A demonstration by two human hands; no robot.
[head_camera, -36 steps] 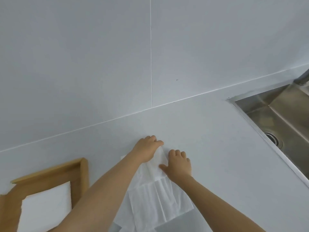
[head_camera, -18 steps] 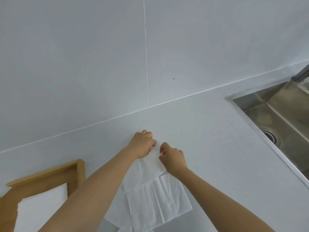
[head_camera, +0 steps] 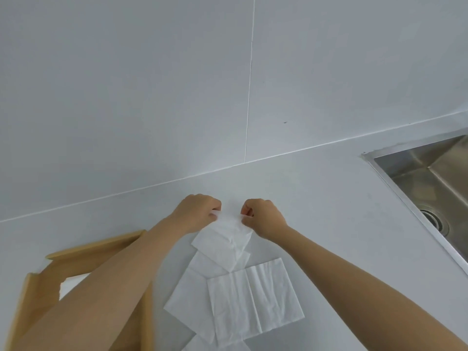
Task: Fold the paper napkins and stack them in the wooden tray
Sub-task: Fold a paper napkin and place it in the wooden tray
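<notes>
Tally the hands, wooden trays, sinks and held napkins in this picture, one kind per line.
hands: 2 (left hand, right hand)
wooden tray: 1
sink: 1
held napkin: 1
Total: 5

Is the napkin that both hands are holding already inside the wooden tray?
No. The left hand and right hand pinch the napkin above the white countertop, right of the wooden tray.
</notes>
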